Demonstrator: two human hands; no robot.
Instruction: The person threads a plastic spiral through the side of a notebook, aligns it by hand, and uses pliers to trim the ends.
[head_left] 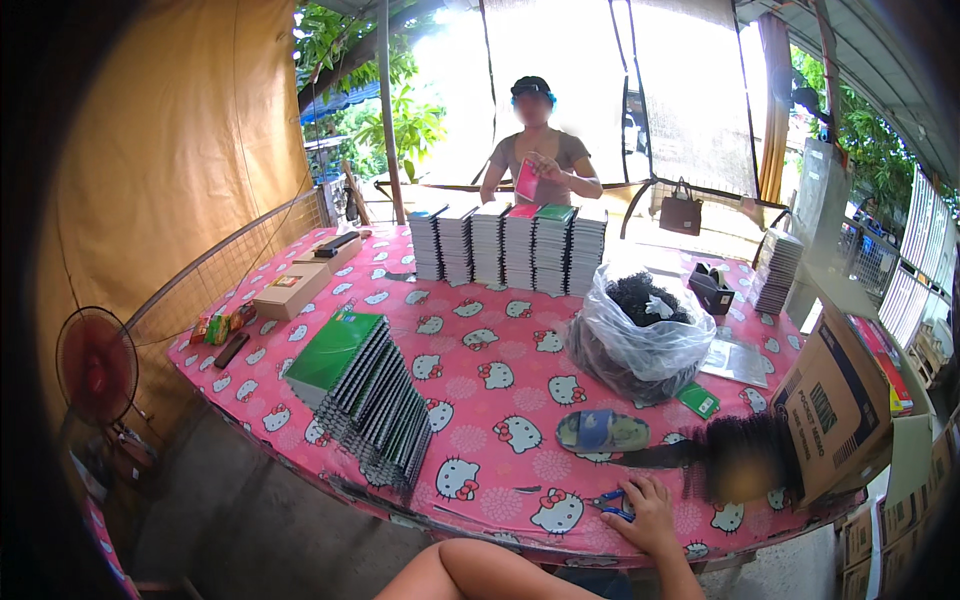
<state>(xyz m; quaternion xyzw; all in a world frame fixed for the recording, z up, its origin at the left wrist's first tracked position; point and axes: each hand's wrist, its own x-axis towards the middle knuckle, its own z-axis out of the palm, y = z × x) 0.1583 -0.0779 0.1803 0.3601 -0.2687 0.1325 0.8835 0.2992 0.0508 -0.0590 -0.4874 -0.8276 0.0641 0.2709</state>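
My right hand (648, 514) lies palm down near the table's front edge, fingers stretched out. Between its thumb and index finger lies a small blue-handled cutting tool (611, 505); the hand touches its handles without visibly gripping them. A bare bent limb of mine crosses the lower edge, and my left hand does not show. Just beyond my right hand are a blue and green slipper (603, 432) and a bundle of black spiral binding coils (740, 460). To the left stands a leaning stack of green-covered spiral notebooks (365, 400). A clear plastic bag (640, 345) holds more black coils.
Across the pink patterned table (500, 450), a person (540, 150) holds a red-covered notebook (526, 180) behind a row of notebook stacks (505, 245). A cardboard box (835, 405) stands at the right edge. Cartons (292, 290) lie far left; a fan (97, 365) stands beside the table.
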